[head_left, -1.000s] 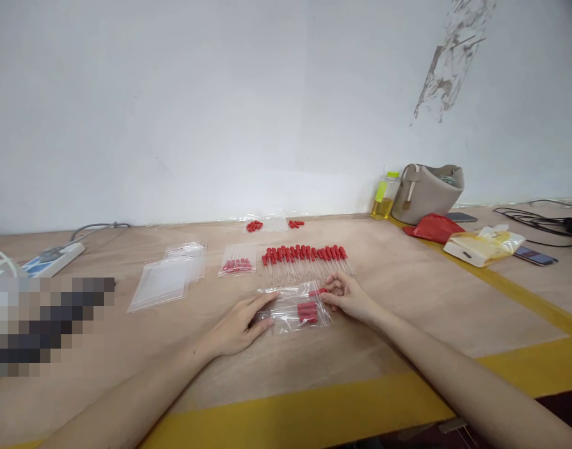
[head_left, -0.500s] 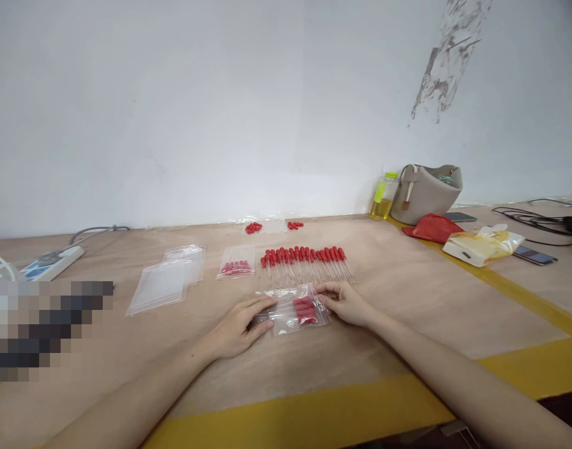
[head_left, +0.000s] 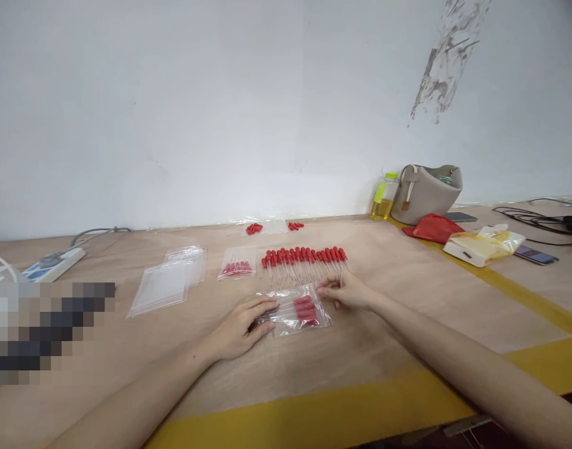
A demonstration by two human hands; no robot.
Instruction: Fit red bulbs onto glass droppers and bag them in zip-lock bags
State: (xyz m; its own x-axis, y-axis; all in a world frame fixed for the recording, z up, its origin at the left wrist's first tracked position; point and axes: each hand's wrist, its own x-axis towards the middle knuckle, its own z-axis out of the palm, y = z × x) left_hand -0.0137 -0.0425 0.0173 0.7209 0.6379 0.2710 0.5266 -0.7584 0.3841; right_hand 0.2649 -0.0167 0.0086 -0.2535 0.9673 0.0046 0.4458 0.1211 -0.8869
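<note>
A clear zip bag (head_left: 288,319) lies on the table before me, holding several droppers (head_left: 305,310) with red bulbs toward its right end. My left hand (head_left: 246,324) grips the bag's left end, fingers on top and thumb at the lower edge. At the bag's upper right corner, my right hand (head_left: 346,291) pinches the zip edge with thumb and forefinger. Just behind the bag, a row of loose droppers (head_left: 304,255) lies with red bulbs pointing away from me. Another zip bag with droppers (head_left: 237,263) rests left of that row.
Flat clear bags (head_left: 166,284) are stacked at left, near a power strip (head_left: 56,265). Loose red bulbs (head_left: 254,229) lie by the wall. At right stand a bottle (head_left: 383,198) and a grey bag (head_left: 428,196), with a red pouch (head_left: 435,229), a tissue pack (head_left: 482,245) and a phone (head_left: 536,254).
My right hand has shifted slightly up and to the right along the zip edge, its fingers more curled. The left hand and the bag have stayed almost in place.
</note>
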